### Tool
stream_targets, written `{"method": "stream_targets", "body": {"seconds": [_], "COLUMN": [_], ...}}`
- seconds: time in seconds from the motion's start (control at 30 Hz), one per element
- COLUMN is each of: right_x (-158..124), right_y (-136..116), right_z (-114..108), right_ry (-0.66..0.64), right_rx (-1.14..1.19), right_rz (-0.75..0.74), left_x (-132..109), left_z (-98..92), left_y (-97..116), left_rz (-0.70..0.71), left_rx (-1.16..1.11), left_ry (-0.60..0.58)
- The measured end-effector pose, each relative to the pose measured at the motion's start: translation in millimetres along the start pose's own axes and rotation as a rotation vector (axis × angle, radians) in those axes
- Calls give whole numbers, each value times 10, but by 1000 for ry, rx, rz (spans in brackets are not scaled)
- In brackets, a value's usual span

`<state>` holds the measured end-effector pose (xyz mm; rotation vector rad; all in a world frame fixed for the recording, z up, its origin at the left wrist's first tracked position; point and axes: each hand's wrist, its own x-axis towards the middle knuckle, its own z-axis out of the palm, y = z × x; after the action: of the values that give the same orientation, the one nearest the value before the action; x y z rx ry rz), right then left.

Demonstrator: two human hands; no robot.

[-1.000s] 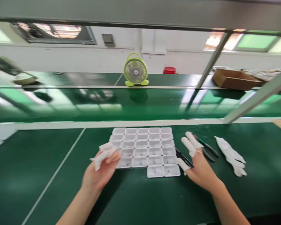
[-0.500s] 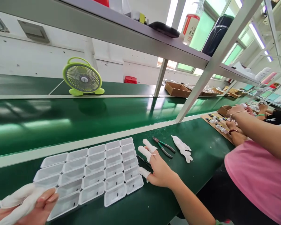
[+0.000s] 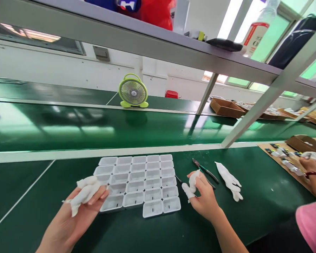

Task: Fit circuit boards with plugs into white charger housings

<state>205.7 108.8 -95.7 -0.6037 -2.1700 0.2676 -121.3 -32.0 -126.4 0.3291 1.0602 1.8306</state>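
Note:
White covers wrap several fingers of both hands. My left hand [image 3: 80, 207] is turned palm up at the left of the tray grid, its fingers curled together against the thumb. Whatever lies between them is hidden. My right hand [image 3: 204, 196] is closed in a pinch just right of the grid, at the end of thin dark tweezers [image 3: 178, 179], mostly hidden by the fingers. Joined rows of small white plastic trays [image 3: 152, 205] lie between the hands. Several of the nearer trays each hold a small black piece [image 3: 153, 210].
Green-handled pliers [image 3: 205, 171] and a white glove [image 3: 228, 181] lie to the right. Further right, a co-worker's hand [image 3: 312, 168] is over a cardboard sheet with parts. A green fan [image 3: 133, 92] stands across the green belt; a shelf post [image 3: 252, 109] rises at the right.
The view has swung left. My left hand has lifted and turned palm up, its fingers curling in. The right hand's spread fingers have curled into a pinch near the tweezers.

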Motion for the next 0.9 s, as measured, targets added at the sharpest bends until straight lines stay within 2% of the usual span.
{"method": "stream_targets", "body": {"seconds": [0.17, 0.3, 0.4, 0.47, 0.6, 0.7, 0.73, 0.8, 0.9], "right_x": [-18, -48, -51, -29, 102, 283, 363, 558, 884], "right_y": [62, 131, 156, 151, 69, -109, -198, -404, -699], "right_z": [-10, -23, -3, 37, 121, 75, 26, -111, -353], "right_ry": [-42, -41, -15, -13, -100, -182, -202, -236, -158], "right_rx": [-37, -101, -108, -44, 214, 367, 372, 342, 225], "right_rz": [-28, -60, -73, -37, 139, 185, 160, -6, -243], "left_x": [-126, -117, -128, -123, -91, -124, -157, -250, -435], "left_z": [229, 239, 215, 221, 322, 426, 468, 582, 860], "left_y": [45, 54, 27, 14, 47, 121, 154, 234, 367], "left_rz": [74, 78, 72, 108, 266, 266, 259, 232, 344], "left_rx": [-69, -57, -22, 74, 315, 336, 337, 354, 580], "left_ry": [3, 0, -46, -54, 64, 88, 84, 41, -137]}}
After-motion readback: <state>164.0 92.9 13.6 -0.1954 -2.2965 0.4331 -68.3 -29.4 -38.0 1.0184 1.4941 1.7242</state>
